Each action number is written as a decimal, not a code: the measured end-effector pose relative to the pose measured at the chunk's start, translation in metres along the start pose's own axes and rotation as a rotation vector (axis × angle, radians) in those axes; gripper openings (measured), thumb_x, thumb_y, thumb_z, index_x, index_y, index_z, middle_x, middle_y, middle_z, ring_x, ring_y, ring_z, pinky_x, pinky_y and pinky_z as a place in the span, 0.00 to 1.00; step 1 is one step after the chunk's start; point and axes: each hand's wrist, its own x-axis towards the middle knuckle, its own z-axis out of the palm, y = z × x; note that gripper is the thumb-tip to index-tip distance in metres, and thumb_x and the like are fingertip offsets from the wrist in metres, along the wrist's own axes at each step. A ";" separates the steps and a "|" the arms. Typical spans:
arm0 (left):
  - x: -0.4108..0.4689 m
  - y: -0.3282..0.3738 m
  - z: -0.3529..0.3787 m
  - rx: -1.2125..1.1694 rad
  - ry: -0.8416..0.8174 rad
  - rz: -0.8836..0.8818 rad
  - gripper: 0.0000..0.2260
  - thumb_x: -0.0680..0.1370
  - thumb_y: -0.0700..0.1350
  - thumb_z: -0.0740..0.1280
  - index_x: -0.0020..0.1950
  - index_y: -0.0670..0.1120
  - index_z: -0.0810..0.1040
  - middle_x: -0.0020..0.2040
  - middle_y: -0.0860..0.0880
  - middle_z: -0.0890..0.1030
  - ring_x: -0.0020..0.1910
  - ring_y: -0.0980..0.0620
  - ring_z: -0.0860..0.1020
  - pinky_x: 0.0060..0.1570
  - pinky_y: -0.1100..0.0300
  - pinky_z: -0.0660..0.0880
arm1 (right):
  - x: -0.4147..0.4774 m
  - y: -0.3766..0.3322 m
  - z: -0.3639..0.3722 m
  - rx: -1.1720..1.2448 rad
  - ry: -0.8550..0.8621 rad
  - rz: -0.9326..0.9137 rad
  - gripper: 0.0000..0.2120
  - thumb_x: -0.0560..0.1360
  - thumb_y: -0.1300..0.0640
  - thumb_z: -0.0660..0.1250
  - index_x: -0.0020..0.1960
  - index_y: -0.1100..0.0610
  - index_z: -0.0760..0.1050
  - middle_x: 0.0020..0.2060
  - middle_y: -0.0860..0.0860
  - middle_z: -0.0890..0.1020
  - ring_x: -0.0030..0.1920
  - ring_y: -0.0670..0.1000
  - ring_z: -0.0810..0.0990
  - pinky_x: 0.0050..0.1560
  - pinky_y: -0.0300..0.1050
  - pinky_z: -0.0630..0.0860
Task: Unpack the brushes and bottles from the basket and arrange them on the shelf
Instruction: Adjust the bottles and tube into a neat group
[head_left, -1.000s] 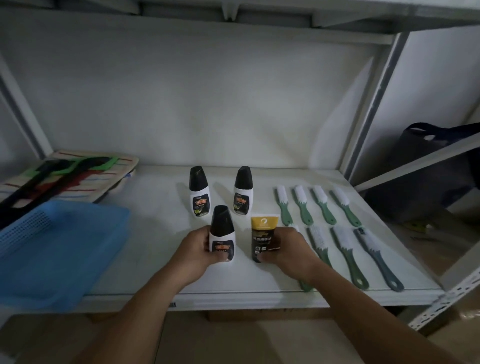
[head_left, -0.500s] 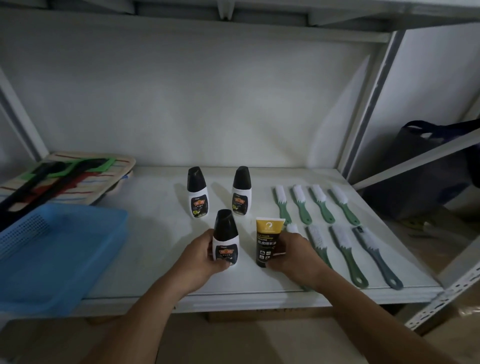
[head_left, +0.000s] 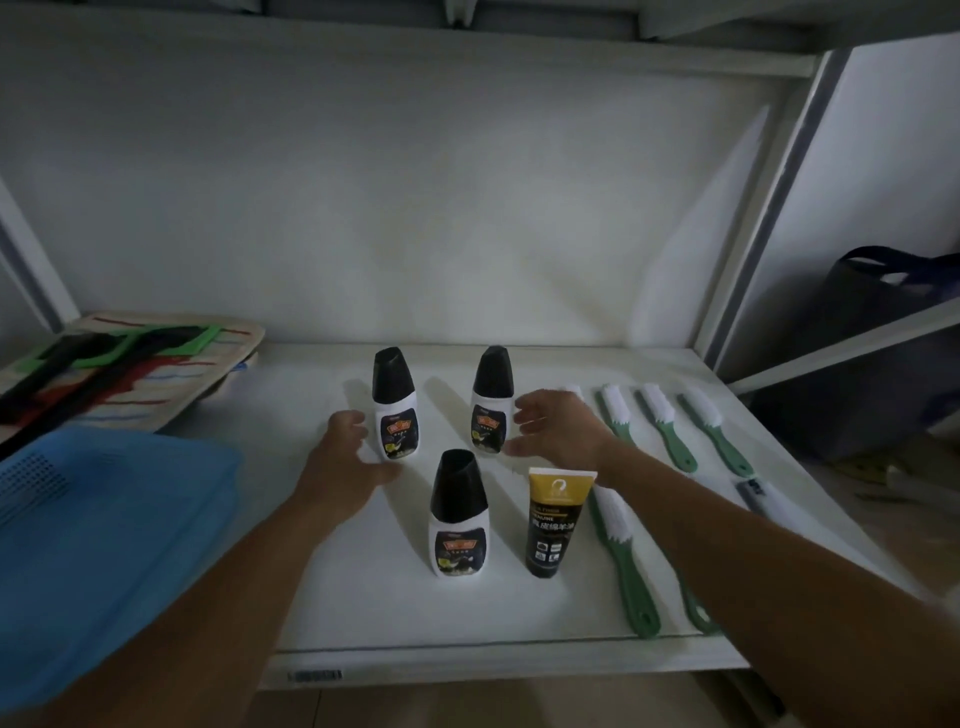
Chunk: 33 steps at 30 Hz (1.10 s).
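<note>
Hands spread beside rear bottles, left hand (head_left: 347, 457), right hand (head_left: 558, 426), fingers open, seemingly holding nothing.

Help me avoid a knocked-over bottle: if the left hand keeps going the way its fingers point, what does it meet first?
Most likely the back left bottle. The left hand is open, fingertips just beside its lower body, apparently not touching, though depth is hard to judge.
</note>
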 end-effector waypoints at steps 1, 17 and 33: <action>0.006 0.003 0.002 -0.029 0.003 0.014 0.32 0.67 0.40 0.80 0.66 0.45 0.70 0.59 0.49 0.78 0.57 0.46 0.77 0.61 0.46 0.75 | 0.008 -0.001 0.005 -0.022 -0.012 -0.022 0.24 0.63 0.59 0.81 0.57 0.57 0.78 0.49 0.50 0.84 0.49 0.49 0.83 0.53 0.48 0.80; 0.018 0.028 0.036 -0.290 -0.487 0.203 0.19 0.64 0.43 0.77 0.54 0.48 0.81 0.49 0.46 0.85 0.54 0.39 0.82 0.65 0.33 0.72 | 0.002 0.027 -0.020 0.127 -0.097 -0.007 0.15 0.67 0.68 0.76 0.50 0.54 0.83 0.44 0.49 0.88 0.47 0.48 0.86 0.53 0.48 0.80; 0.014 0.024 0.041 -0.383 -0.554 0.109 0.21 0.62 0.61 0.76 0.49 0.52 0.84 0.48 0.48 0.85 0.56 0.42 0.80 0.68 0.39 0.71 | -0.009 0.027 -0.024 0.131 -0.122 -0.010 0.16 0.68 0.70 0.74 0.54 0.58 0.82 0.45 0.50 0.87 0.46 0.46 0.86 0.46 0.38 0.79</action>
